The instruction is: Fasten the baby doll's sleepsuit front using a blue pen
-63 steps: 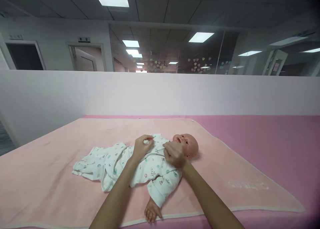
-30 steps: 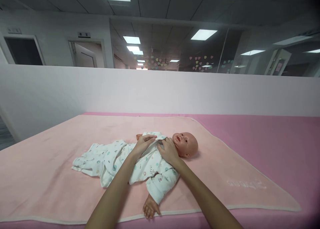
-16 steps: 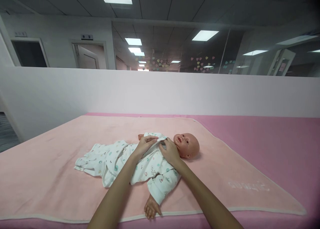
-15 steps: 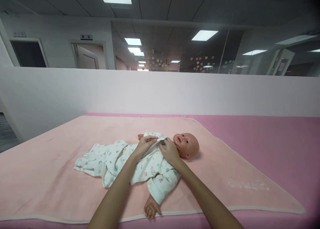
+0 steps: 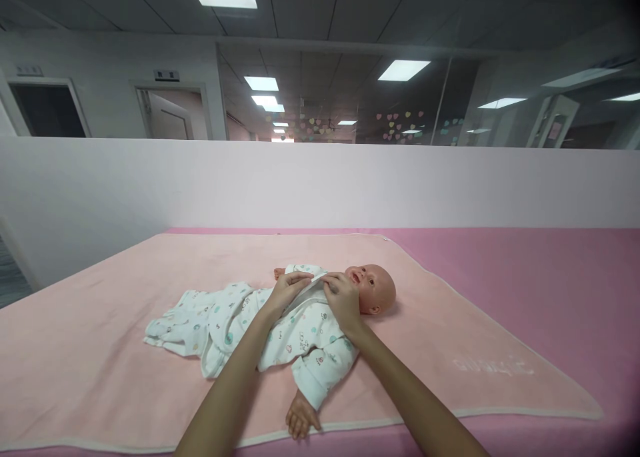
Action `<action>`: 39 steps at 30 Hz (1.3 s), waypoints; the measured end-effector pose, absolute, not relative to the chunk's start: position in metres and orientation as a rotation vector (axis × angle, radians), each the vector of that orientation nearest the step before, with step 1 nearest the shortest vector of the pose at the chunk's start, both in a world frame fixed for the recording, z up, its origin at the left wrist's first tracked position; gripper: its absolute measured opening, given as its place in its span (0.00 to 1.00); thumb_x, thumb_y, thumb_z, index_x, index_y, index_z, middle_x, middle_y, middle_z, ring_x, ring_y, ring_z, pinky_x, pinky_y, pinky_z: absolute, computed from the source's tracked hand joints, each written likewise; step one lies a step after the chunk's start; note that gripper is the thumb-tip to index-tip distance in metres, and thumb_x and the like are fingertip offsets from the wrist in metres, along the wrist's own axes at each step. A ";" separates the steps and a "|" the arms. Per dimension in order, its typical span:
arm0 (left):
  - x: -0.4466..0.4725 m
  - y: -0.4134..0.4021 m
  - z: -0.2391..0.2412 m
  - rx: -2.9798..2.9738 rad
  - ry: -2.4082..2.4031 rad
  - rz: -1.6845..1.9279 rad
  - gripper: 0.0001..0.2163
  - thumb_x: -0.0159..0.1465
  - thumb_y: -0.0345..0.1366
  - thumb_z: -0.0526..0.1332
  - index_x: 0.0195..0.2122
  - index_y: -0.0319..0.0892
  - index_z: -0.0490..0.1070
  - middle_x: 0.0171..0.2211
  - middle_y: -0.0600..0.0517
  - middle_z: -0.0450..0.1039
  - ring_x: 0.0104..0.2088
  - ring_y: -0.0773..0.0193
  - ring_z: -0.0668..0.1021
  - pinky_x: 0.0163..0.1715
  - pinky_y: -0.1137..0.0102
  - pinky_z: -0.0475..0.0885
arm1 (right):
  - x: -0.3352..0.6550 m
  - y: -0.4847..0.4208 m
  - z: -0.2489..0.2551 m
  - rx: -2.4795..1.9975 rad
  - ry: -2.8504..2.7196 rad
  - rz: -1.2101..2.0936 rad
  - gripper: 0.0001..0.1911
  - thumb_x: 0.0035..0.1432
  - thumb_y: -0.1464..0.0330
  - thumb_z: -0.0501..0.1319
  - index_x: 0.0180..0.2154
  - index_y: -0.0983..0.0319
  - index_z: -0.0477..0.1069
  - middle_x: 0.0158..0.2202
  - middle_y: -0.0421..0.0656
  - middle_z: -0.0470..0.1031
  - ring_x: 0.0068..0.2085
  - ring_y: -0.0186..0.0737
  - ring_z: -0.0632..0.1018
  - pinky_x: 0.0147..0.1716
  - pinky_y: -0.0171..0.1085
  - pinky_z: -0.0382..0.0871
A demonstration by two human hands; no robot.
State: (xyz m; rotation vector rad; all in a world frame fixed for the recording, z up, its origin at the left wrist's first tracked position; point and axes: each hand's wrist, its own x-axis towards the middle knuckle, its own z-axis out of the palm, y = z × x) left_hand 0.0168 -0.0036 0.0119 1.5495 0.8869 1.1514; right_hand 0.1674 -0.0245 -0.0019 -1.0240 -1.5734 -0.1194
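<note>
A baby doll [image 5: 376, 289] lies on its back with its head to the right, dressed in a white baby outfit [image 5: 295, 340] with small coloured prints. My left hand [image 5: 289, 289] is closed on the front edge of the outfit at the chest. Close by, my right hand [image 5: 343, 298] pinches the same edge near the neck, just below the doll's chin. The edge is lifted a little between both hands. One doll hand [image 5: 302, 417] sticks out of the near sleeve, and the other shows beyond my left hand. The outfit's legs lie flat to the left.
Under the doll a peach blanket [image 5: 100, 350] with a pale border is spread over a pink surface [image 5: 525, 277]. A low white wall [image 5: 320, 184] stands behind it. Farther back are glass panels with heart stickers and a doorway.
My right hand's fingers have closed in on the outfit's neck edge, which now looks more drawn together. My left hand stays at the chest. The view has shifted slightly.
</note>
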 end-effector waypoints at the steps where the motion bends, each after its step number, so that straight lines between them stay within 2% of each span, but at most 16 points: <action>1: 0.017 -0.004 0.012 1.559 0.885 1.152 0.14 0.52 0.40 0.60 0.37 0.39 0.73 0.37 0.48 0.74 0.39 0.60 0.73 0.39 0.69 0.67 | 0.168 -0.027 0.001 -1.009 -1.536 -0.143 0.11 0.50 0.74 0.52 0.29 0.59 0.73 0.30 0.41 0.72 0.34 0.36 0.72 0.37 0.38 0.67; 7: 0.018 -0.009 0.015 1.702 0.840 1.127 0.11 0.54 0.40 0.58 0.33 0.40 0.74 0.38 0.48 0.74 0.42 0.59 0.72 0.43 0.68 0.65 | 0.182 -0.032 0.018 -0.961 -1.247 -0.239 0.07 0.49 0.73 0.54 0.28 0.61 0.71 0.31 0.42 0.71 0.35 0.36 0.72 0.35 0.37 0.67; 13: 0.017 -0.017 0.020 1.899 0.811 1.057 0.11 0.55 0.40 0.56 0.32 0.41 0.75 0.35 0.49 0.74 0.37 0.61 0.73 0.36 0.70 0.66 | 0.205 -0.024 0.027 -0.972 -0.918 -0.064 0.05 0.47 0.71 0.54 0.28 0.63 0.68 0.30 0.42 0.69 0.33 0.35 0.72 0.34 0.34 0.67; 17: 0.018 -0.018 0.020 1.911 0.794 1.054 0.11 0.56 0.39 0.56 0.31 0.40 0.75 0.34 0.48 0.74 0.38 0.60 0.73 0.38 0.70 0.66 | 0.213 -0.021 0.030 -0.959 -0.797 0.083 0.06 0.45 0.71 0.54 0.28 0.63 0.68 0.30 0.42 0.70 0.33 0.35 0.72 0.34 0.34 0.67; 22: 0.018 -0.017 0.018 1.932 0.781 1.072 0.11 0.56 0.39 0.55 0.29 0.40 0.75 0.36 0.48 0.73 0.39 0.61 0.72 0.38 0.71 0.65 | 0.217 -0.022 0.038 -0.890 -0.726 0.047 0.05 0.43 0.72 0.55 0.26 0.64 0.68 0.28 0.42 0.69 0.33 0.34 0.71 0.34 0.34 0.66; 24: 0.018 -0.016 0.017 1.935 0.807 1.097 0.11 0.56 0.40 0.56 0.31 0.40 0.74 0.37 0.48 0.72 0.37 0.62 0.72 0.35 0.71 0.65 | 0.217 -0.021 0.038 -0.867 -0.695 0.069 0.05 0.43 0.71 0.56 0.26 0.64 0.68 0.27 0.41 0.69 0.32 0.34 0.71 0.33 0.33 0.66; 28: 0.018 -0.011 0.014 1.866 0.879 1.117 0.17 0.54 0.44 0.57 0.41 0.40 0.71 0.33 0.48 0.73 0.26 0.67 0.70 0.26 0.73 0.63 | 0.209 -0.021 0.033 -0.919 -0.684 0.202 0.05 0.43 0.69 0.57 0.27 0.64 0.68 0.25 0.40 0.70 0.28 0.33 0.71 0.28 0.33 0.66; 31: 0.019 -0.008 0.012 1.742 0.804 1.142 0.19 0.53 0.44 0.59 0.43 0.39 0.70 0.33 0.47 0.73 0.29 0.66 0.71 0.29 0.72 0.64 | 0.195 -0.025 0.027 -0.941 -0.822 0.178 0.04 0.44 0.70 0.57 0.26 0.64 0.68 0.25 0.40 0.69 0.28 0.34 0.71 0.28 0.33 0.66; 34: 0.019 -0.006 0.012 1.607 0.760 1.171 0.18 0.52 0.45 0.60 0.38 0.38 0.73 0.25 0.50 0.71 0.28 0.66 0.71 0.30 0.73 0.65 | 0.180 -0.033 0.020 -0.839 -1.106 -0.004 0.02 0.46 0.73 0.56 0.25 0.63 0.68 0.27 0.41 0.70 0.31 0.35 0.72 0.32 0.35 0.67; 39: 0.012 0.000 0.012 1.253 0.802 1.337 0.19 0.53 0.50 0.56 0.27 0.36 0.73 0.12 0.58 0.56 0.13 0.74 0.61 0.16 0.76 0.57 | 0.162 -0.042 0.004 -0.742 -1.494 -0.147 0.07 0.48 0.76 0.54 0.27 0.61 0.69 0.28 0.41 0.69 0.32 0.34 0.71 0.34 0.35 0.67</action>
